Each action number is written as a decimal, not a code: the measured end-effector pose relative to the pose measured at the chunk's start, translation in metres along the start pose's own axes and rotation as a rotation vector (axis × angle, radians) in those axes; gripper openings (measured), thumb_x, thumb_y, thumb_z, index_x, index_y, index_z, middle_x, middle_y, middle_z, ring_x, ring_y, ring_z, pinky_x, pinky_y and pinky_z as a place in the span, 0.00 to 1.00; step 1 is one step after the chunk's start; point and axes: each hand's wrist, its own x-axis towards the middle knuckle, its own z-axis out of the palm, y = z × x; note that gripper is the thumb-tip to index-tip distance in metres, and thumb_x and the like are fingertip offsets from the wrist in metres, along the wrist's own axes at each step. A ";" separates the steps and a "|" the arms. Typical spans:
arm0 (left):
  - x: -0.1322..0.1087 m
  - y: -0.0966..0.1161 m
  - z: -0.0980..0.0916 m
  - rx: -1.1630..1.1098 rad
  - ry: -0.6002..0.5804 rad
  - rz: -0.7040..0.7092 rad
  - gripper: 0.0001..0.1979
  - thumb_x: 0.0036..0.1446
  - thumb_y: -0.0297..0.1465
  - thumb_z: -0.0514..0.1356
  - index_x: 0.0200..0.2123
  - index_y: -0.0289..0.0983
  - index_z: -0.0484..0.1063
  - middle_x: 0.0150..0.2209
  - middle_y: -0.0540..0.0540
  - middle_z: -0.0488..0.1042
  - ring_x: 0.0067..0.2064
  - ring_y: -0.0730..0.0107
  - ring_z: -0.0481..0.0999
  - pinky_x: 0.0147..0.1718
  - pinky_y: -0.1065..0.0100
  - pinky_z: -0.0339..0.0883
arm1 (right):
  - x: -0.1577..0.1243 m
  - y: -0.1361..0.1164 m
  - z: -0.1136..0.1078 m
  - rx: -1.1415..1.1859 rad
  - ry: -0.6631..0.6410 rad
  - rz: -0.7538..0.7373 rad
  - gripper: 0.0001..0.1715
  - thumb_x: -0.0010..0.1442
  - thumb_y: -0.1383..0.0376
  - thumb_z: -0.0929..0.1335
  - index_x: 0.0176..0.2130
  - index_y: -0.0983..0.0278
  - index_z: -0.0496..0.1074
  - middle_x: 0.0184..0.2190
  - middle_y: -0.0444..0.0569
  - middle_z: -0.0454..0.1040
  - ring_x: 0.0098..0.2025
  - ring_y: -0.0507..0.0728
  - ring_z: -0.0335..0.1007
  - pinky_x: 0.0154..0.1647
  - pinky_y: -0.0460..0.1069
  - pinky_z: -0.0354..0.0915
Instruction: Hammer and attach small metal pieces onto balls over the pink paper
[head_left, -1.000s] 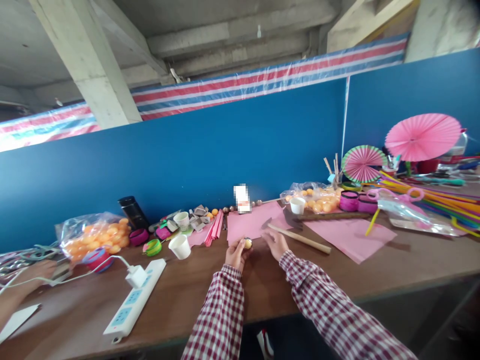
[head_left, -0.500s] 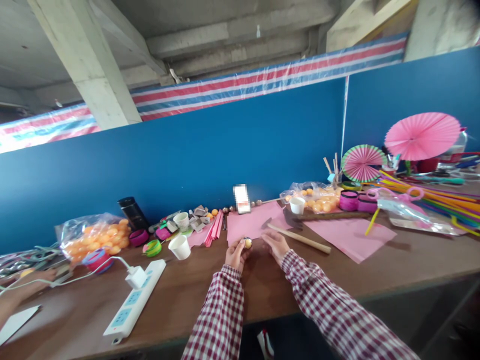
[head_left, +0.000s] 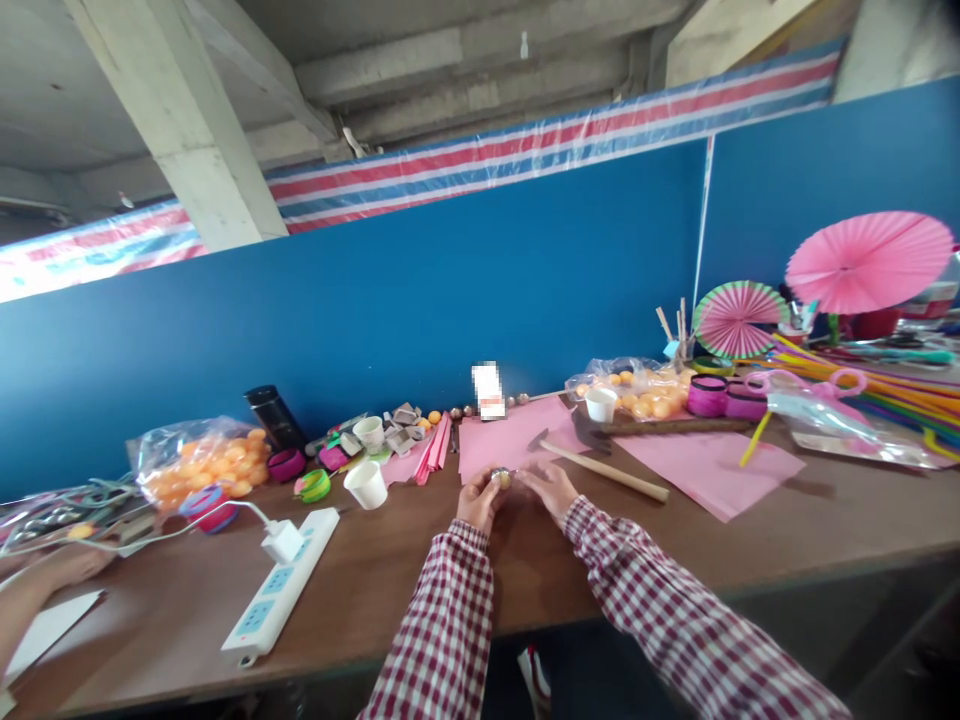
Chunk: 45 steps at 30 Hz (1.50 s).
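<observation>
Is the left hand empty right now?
No, the left hand holds a small round piece at its fingertips.

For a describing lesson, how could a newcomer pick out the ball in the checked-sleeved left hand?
Below the blue partition stands a brown table. Over its middle, the checked-sleeved left hand pinches the ball, partly silvery, unlike the bagged orange balls.

Tabletop: brown surface
Left: white power strip, bag of orange balls
Right: wooden-handled hammer, pink paper
</observation>
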 end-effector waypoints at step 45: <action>0.007 -0.009 -0.009 0.147 -0.070 0.136 0.20 0.37 0.29 0.64 0.39 0.34 0.70 0.38 0.43 0.74 0.43 0.61 0.71 0.46 0.57 0.60 | 0.007 0.007 -0.007 -0.327 -0.134 -0.124 0.19 0.44 0.54 0.67 0.29 0.68 0.71 0.28 0.48 0.73 0.32 0.54 0.66 0.37 0.49 0.62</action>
